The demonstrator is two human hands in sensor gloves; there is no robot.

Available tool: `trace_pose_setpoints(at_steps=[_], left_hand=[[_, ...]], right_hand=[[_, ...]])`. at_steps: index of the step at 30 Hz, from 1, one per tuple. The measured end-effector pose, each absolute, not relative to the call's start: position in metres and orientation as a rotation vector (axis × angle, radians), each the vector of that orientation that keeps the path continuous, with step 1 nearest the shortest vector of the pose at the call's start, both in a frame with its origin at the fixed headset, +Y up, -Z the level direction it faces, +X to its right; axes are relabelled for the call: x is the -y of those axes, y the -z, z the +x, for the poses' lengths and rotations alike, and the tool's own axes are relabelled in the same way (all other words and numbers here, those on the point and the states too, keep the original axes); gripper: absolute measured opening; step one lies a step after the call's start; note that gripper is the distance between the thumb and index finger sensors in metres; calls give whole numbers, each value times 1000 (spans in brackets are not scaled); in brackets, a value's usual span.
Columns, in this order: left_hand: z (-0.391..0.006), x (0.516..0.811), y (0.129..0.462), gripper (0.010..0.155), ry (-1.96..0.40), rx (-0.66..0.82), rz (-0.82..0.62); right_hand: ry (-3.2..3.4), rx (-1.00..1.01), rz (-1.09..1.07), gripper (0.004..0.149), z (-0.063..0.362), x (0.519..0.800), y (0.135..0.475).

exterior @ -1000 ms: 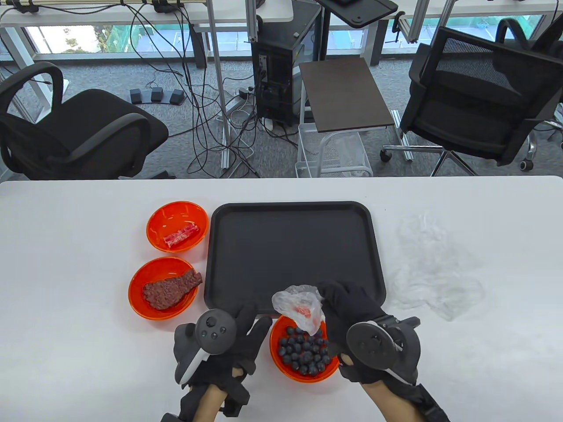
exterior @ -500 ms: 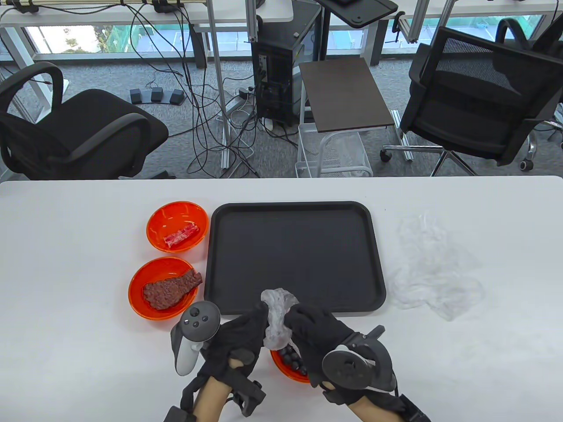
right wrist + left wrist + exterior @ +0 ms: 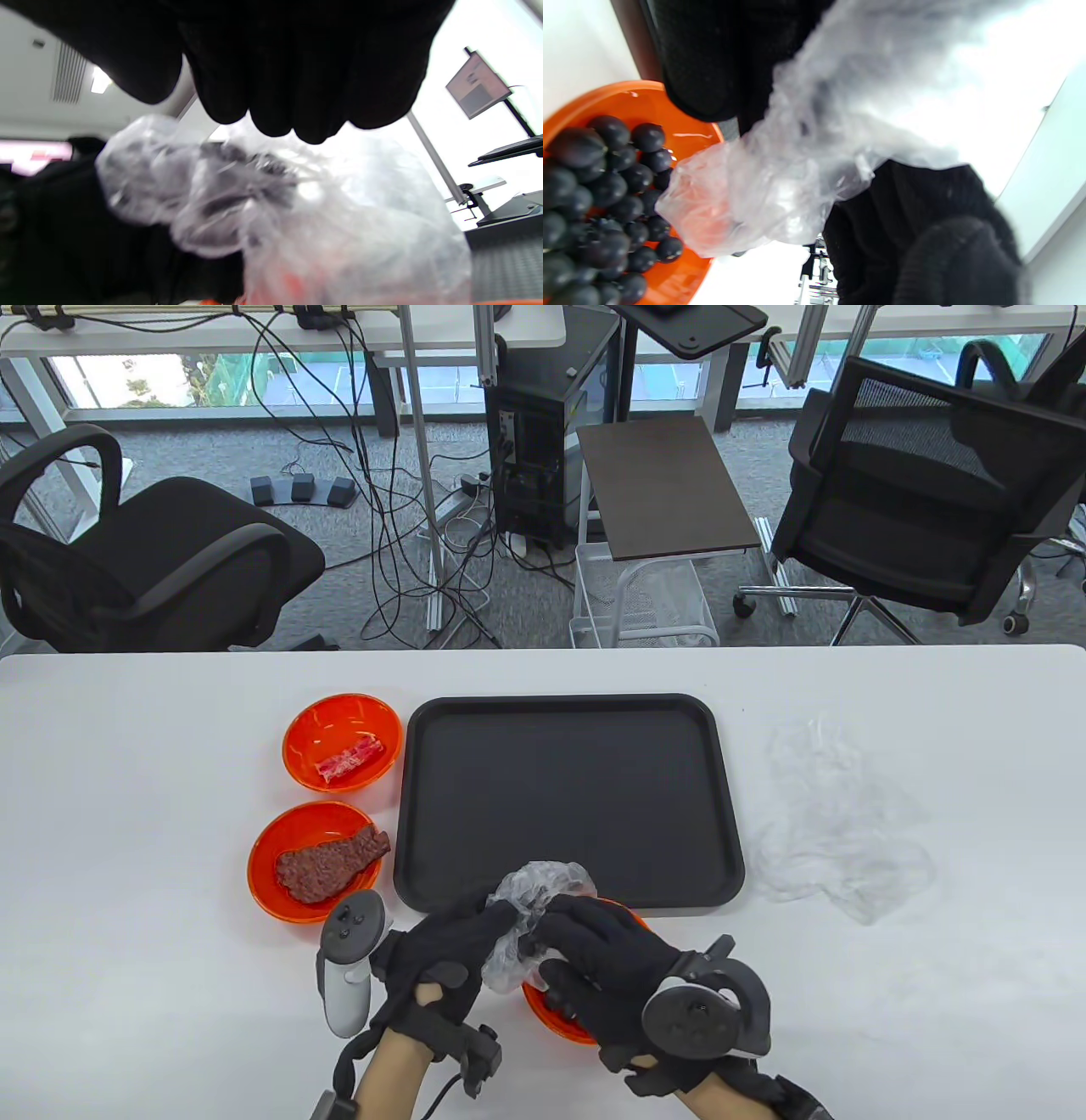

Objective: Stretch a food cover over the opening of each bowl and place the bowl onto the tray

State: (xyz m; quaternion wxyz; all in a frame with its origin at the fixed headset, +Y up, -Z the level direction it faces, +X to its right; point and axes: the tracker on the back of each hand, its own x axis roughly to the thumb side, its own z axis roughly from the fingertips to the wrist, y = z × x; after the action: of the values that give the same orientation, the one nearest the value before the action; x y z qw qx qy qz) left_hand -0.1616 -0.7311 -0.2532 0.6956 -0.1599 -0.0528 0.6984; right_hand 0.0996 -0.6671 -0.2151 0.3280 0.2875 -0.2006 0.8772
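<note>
Both of my gloved hands are bunched together at the near edge of the table (image 3: 127,814), working one crumpled clear food cover (image 3: 530,912) between them. My left hand (image 3: 445,954) has its fingers curled onto the left side of the plastic, pinching it, and my right hand (image 3: 602,963) grips the same cover from the right, its fingers folded over the plastic. The cover is not spread out; it sits as a wrinkled wad held just above the bowl of blueberries (image 3: 556,1022), which lies mostly hidden under my right hand in the table view, only a strip of its orange rim showing. In the left wrist view the blueberries (image 3: 598,199) fill that bowl's orange inside, and a loose fold of the cover (image 3: 763,186) hangs over its rim (image 3: 640,91), with my dark fingers (image 3: 700,59) above it. The right wrist view shows my curled fingers (image 3: 297,76) at the top and the rumpled cover (image 3: 275,212) right beneath them. This bowl stands on the table just in front of the black tray (image 3: 564,802), touching or nearly touching its near edge; I cannot tell which. To the left of the tray stand two more orange bowls, uncovered: the nearer bowl with a brown slab of meat (image 3: 314,861) and the farther bowl with a small red piece (image 3: 342,742). More clear plastic covers (image 3: 836,836) lie in a loose heap on the table to the right of the tray.
</note>
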Motion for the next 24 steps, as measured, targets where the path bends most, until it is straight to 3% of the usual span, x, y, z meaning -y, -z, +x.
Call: trace_pose_setpoints(at_steps=[4,8,14,24], left_hand=[[-163,726,253,45,-1611,214,-368],[-158,720,253,44,-1623,330,-370],[-148,720,251,44,-1622,378,-379],[-142,728,252,44,-1493,227,-302]], right_hand=[[-2100,522,354,52,142,674,235],[-2081,376,166,51,163,688,251],[-1807,-15,289,65,146,718,265],[-1734,-150,470,77,110,715,254]])
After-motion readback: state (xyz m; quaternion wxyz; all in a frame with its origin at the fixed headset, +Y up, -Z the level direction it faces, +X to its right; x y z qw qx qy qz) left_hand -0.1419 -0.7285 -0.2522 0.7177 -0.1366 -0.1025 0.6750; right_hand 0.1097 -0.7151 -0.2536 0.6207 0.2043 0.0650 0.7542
